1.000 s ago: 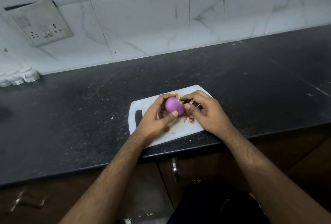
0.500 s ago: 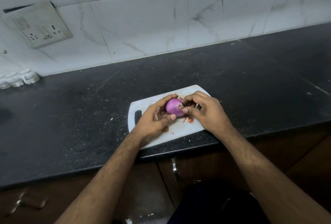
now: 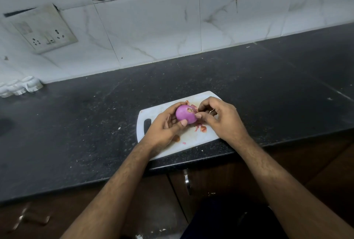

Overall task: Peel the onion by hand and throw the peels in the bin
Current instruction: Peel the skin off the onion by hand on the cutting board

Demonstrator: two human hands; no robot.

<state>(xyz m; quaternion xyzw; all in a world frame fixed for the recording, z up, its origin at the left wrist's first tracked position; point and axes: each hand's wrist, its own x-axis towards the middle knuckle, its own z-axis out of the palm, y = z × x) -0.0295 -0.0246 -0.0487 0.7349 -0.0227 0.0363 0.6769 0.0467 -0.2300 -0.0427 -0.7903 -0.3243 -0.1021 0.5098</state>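
Note:
A purple peeled onion (image 3: 185, 114) is held just above the white cutting board (image 3: 193, 139), its brownish root end turned up and to the right. My left hand (image 3: 164, 126) grips it from the left, thumb under its front. My right hand (image 3: 220, 119) is beside the onion on the right, fingers curled, thumb tip and fingertips touching the root end. Small reddish peel scraps (image 3: 201, 128) lie on the board under and behind the hands. No bin is in view.
The board sits at the front edge of a black stone counter (image 3: 76, 127). A tiled wall with a switch socket plate (image 3: 41, 28) rises behind. A white ribbed object (image 3: 19, 86) stands at the far left. Brown cabinet doors with a handle (image 3: 187, 181) are below.
The onion has been turned in my left hand, so its root end now faces up and right. My right fingers moved from the onion's side to that root end.

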